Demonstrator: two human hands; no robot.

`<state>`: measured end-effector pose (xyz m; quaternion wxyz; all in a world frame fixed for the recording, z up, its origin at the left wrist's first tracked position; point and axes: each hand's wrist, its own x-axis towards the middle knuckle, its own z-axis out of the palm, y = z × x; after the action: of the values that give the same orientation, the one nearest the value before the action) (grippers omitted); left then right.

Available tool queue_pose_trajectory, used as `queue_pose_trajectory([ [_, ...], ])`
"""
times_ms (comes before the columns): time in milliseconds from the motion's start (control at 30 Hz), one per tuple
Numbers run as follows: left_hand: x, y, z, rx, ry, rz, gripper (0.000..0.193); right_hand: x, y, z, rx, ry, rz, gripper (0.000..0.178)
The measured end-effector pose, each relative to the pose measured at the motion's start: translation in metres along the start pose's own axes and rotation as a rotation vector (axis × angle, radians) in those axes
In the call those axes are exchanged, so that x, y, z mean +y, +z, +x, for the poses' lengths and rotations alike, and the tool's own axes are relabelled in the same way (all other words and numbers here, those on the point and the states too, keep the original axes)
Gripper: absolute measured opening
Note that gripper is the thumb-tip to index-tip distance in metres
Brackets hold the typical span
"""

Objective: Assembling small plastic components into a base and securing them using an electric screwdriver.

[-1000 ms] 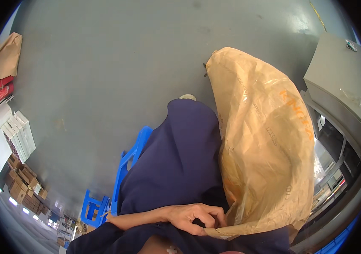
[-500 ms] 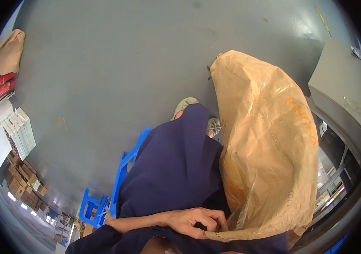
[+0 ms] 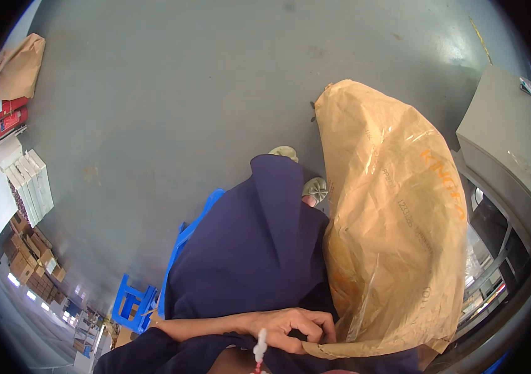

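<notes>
Head: ornament (image 3: 260, 343) higher, before left hand (image 3: 295, 328)

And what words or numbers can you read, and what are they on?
Big brown bag: large orange letters, which I won't copy out.
Same bag: thin dark letters and numbers, which I won't copy either.
Red thing at the left: small pale marks, too small to read.

The grey floor (image 3: 172, 93) is lit fairly brightly, and a patch of glare is thrown on it at upper right. Small highlights are caught on the paper bag (image 3: 396, 249). Toward the blackened rim, the table (image 3: 505, 118) is bowed and the far shelves (image 3: 85, 333) are blurred.
</notes>
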<state>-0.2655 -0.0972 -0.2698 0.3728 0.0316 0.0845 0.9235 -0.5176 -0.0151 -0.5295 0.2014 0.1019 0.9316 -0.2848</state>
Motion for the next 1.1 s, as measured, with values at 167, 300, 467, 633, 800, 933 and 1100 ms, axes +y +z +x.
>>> queue_pose_trajectory([
  [167,0.002,0.004,-0.001,0.003,-0.031,0.042,0.011,-0.004,-0.001,-0.002,0.005,-0.01,0.012,0.044],
  [300,0.004,0.001,-0.002,-0.006,-0.025,0.06,0.01,0.001,-0.001,-0.004,0.007,-0.005,0.009,0.044],
  [467,0.004,0.006,-0.005,0.04,0.017,0.023,0.01,-0.003,-0.001,-0.002,0.012,-0.012,0.019,0.045],
  [633,0.003,0.004,-0.004,0.021,0.002,0.001,0.011,-0.001,0.0,-0.005,0.009,-0.01,0.019,0.045],
  [800,0.003,0.004,-0.005,0.011,-0.004,0.038,0.008,-0.003,-0.001,-0.002,0.008,-0.014,0.032,0.046],
  [933,0.002,0.001,-0.005,0.015,0.02,0.043,0.008,0.002,-0.001,-0.005,0.009,0.004,0.041,0.047],
  [1100,0.008,0.004,-0.004,0.025,0.027,0.154,0.01,-0.003,-0.016,-0.006,0.023,0.014,0.083,0.047],
])
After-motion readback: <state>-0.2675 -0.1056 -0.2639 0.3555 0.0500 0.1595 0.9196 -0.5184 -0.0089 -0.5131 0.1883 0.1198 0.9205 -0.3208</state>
